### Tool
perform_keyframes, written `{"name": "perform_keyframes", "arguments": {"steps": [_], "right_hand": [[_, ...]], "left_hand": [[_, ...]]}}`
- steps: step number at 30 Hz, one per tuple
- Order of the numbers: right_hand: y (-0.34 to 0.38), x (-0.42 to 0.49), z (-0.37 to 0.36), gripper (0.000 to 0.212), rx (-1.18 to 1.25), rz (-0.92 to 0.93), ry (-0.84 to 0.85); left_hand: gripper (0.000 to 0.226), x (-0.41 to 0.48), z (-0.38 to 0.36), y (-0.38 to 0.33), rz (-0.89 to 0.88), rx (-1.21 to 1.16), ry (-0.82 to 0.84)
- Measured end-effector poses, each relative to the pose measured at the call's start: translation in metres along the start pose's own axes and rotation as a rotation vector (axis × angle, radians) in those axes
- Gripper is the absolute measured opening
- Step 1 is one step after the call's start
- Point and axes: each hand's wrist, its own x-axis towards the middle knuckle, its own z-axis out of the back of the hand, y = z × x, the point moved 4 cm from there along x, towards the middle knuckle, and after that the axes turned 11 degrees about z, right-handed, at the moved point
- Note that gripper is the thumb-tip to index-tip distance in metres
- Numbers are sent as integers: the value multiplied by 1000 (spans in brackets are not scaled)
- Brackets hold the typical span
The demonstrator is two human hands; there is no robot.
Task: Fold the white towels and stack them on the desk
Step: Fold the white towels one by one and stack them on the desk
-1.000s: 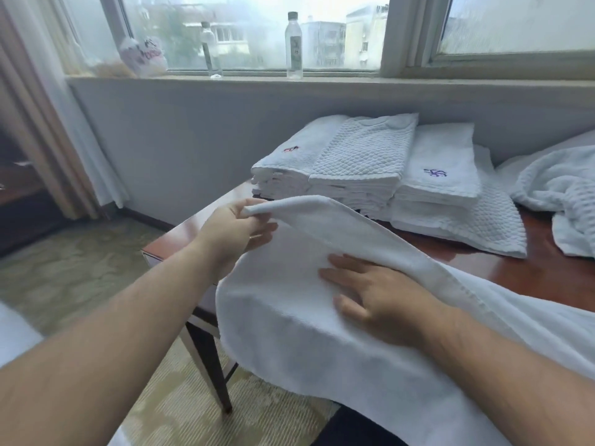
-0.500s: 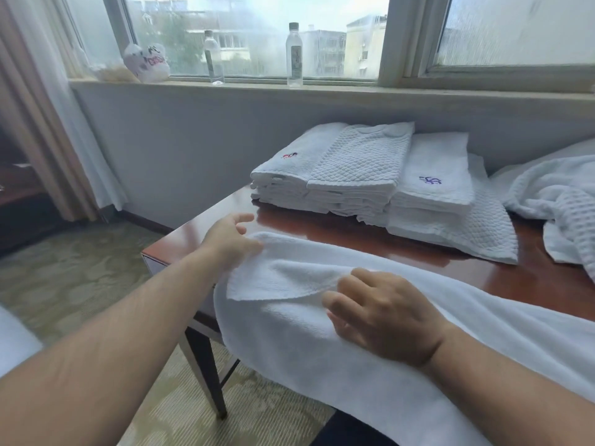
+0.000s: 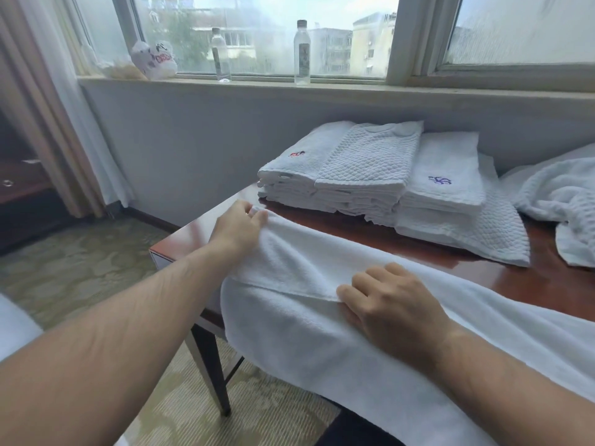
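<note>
I see left hand (image 3: 240,225) pinching the towel (image 3: 289,333) corner at the desk (image 3: 547,284) left edge, right hand (image 3: 396,304) curled on the fold at desk front, grip unclear; folded stack (image 3: 370,169) at desk back.

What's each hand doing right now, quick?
Left hand: closed, gripping the white towel at its far corner.
Right hand: fingers curled on the towel's folded edge; pinching or only pressing, cannot tell.

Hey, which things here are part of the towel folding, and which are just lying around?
Job: towel in hand, left hand, right hand, folded stack, unfolded towels, desk.
Lying about: bottle, second bottle, plastic bag, curtain.
</note>
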Motion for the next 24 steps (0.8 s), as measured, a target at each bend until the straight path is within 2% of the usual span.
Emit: {"name": "perform_keyframes", "arguments": {"steps": [3, 6, 9, 11, 13, 17, 20, 24], "right_hand": [[-1, 2, -4, 20, 48, 19, 49], [-2, 5, -8, 27, 67, -6, 121], [-2, 4, -6, 33, 68, -38, 131], [-2, 5, -4, 32, 58, -41, 134], [-2, 6, -2, 27, 54, -49, 155], [-2, 8, -3, 24, 55, -53, 195], [-1, 10, -2, 23, 60, -48, 201], [-1, 6, 0, 28, 54, -73, 90]], "left_hand": [[19, 6, 0, -5, -40, 81, -28], [24, 13, -2, -9, -58, 213, -41], [32, 18, -6, -1, 21, 223, 56], [45, 16, -2, 8, 86, 177, 106], [42, 13, 7, 16, 72, 191, 126], [37, -3, 11, 27, 7, 367, 165], [31, -7, 9, 27, -19, 326, 124], [32, -2, 7, 18, -3, 164, 59]]}}
